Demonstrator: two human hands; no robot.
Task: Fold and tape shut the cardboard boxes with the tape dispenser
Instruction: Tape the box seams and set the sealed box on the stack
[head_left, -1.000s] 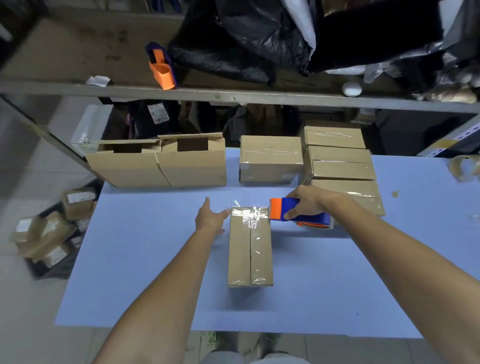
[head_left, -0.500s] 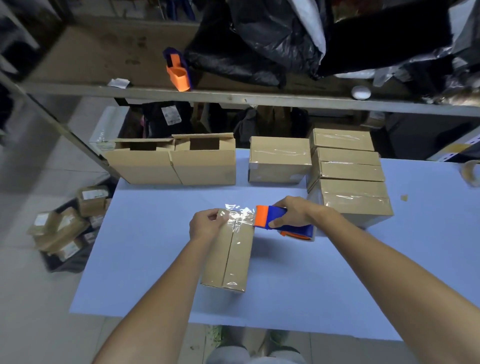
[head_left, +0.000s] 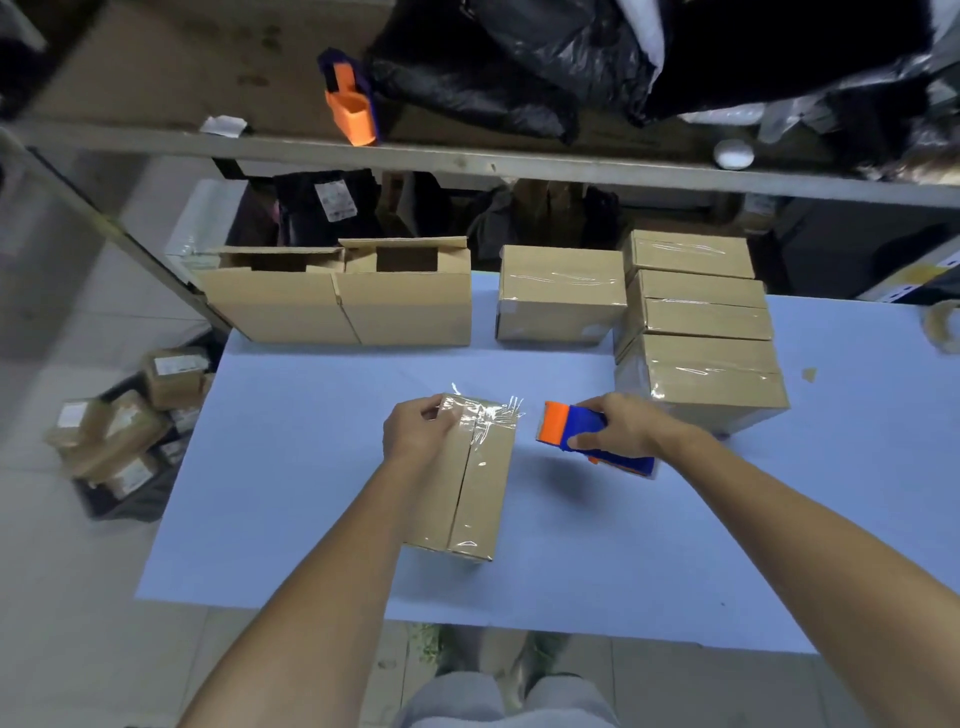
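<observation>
Your left hand (head_left: 415, 434) and right hand (head_left: 621, 428) are bare, and so are your left forearm (head_left: 332, 561) and right forearm (head_left: 779, 512), uncovered all the way back to the edges of the view. Below the near edge of the table (head_left: 571, 577), light grey fabric (head_left: 498, 699) covers your legs; whether it is shorts or trousers you cannot tell from here.

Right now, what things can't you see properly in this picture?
Head view:
Inside the two open boxes: their walls hide the contents.
Far left corner of the box: the left hand covers it.
Much of the tape dispenser: the right hand wraps it.
Tape roll: cut by the right edge.
Labels on the floor parcels: too small and blurred.
</observation>
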